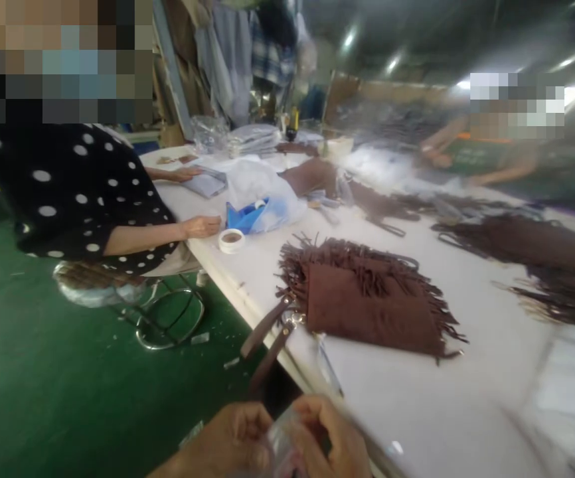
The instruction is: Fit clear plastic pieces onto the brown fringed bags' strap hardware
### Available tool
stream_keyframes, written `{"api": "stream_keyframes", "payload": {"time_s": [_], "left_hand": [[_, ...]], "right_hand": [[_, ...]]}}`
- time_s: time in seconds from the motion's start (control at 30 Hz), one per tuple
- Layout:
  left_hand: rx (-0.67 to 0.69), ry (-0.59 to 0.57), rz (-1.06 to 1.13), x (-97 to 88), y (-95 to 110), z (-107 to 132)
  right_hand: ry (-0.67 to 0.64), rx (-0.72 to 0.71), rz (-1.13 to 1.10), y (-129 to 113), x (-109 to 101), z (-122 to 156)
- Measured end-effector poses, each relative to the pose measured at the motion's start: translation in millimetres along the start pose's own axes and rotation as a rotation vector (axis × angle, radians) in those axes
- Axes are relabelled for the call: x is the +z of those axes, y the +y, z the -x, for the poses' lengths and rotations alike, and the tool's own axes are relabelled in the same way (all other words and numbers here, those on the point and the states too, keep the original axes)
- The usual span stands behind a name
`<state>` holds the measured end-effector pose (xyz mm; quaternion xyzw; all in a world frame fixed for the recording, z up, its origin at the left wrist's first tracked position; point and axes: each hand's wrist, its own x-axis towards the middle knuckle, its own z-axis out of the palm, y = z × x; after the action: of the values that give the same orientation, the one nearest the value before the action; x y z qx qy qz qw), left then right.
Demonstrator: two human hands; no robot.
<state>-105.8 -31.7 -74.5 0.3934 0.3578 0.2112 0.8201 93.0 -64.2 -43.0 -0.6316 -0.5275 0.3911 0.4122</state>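
At the bottom of the head view, my left hand [232,435] and my right hand [330,438] are close together, just off the table's near edge. Between them is a small piece of clear plastic [281,439], and the fingers of both hands are closed on it. Its lower part runs out of the picture. Beyond my hands a brown fringed bag [367,309] lies flat on the white table [392,398], its strap [267,328] hanging over the edge. A thin pen-like tool [330,365] lies beside the bag, blurred.
A co-worker in a polka-dot top [88,192] sits at the left, near a tape roll [232,241] and a blue tape dispenser [250,216]. More brown fringed pieces [531,249] lie at the right. Another person [487,156] works across the table. A metal stool [168,318] stands on the green floor.
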Motion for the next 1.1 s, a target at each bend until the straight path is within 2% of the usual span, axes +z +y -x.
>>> {"api": "stream_keyframes", "payload": {"time_s": [0.1,0.23,0.33,0.47,0.57,0.67,0.9,1.1], "left_hand": [[0.057,0.146,-0.056,-0.2,-1.8,-6.6],[0.131,0.312,-0.308,-17.4,5.1,5.3],[0.165,0.375,-0.353,-32.8,10.2,19.0],[0.175,0.461,-0.373,-46.0,4.5,30.5],[0.2,0.498,-0.419,-50.9,-1.1,37.1],[0.206,0.532,-0.472,-55.7,-3.7,43.5],[0.258,0.581,-0.578,-70.4,-16.2,48.6],[0.316,0.583,-0.722,-62.9,-16.7,48.1]], "right_hand": [[0.0,0.036,-0.02,-0.5,6.0,-8.5],[0.008,0.151,-0.124,8.9,22.3,-19.6],[-0.01,0.207,-0.215,12.6,37.8,-30.6],[-0.07,0.202,-0.231,7.1,58.6,-49.9],[-0.113,0.196,-0.182,4.9,70.0,-60.3],[-0.127,0.205,-0.209,5.3,72.5,-62.2],[-0.06,0.32,-0.502,-7.2,65.3,-53.6],[-0.084,0.381,-0.593,-9.9,71.6,-53.4]]}}
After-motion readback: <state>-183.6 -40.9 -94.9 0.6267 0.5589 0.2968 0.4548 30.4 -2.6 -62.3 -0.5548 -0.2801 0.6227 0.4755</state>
